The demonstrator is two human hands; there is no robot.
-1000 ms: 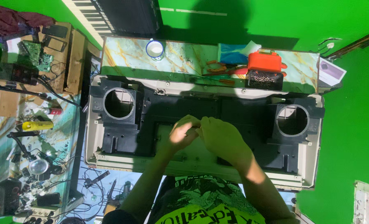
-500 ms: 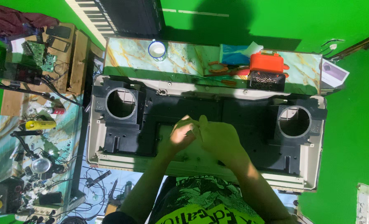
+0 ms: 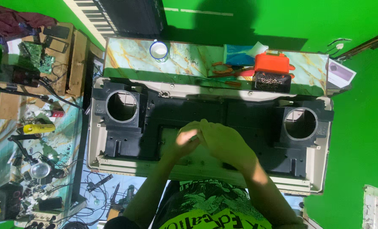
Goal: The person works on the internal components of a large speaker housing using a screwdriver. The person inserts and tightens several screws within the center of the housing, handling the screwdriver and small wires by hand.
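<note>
a: where does the casing (image 3: 210, 127) sit, and which way does it run?

b: the casing lies flat in front of the person, just below the marbled shelf (image 3: 189, 59). its long axis runs left to right. two round holes, one (image 3: 122, 106) at the left end and one (image 3: 300, 123) at the right end, face up. a black inner frame (image 3: 240, 114) fills its middle.

a: the hands?

b: both meet over the casing's centre, at the near edge. left hand (image 3: 184, 142) is curled, fingers pinched on something small i cannot make out. right hand (image 3: 223, 142) is cupped beside it, touching it; whether it grips anything i cannot tell.

a: handling?

b: in my judgement stiff moulded plastic, bulky rather than heavy, with thin rims that could crack. best taken by both short ends, outside the holes.

a: nearby?

b: above the casing, on the shelf: a cup (image 3: 158, 50), pliers (image 3: 225, 68), an orange box (image 3: 272, 62). left of the casing, a cluttered bench (image 3: 10, 127).
</note>
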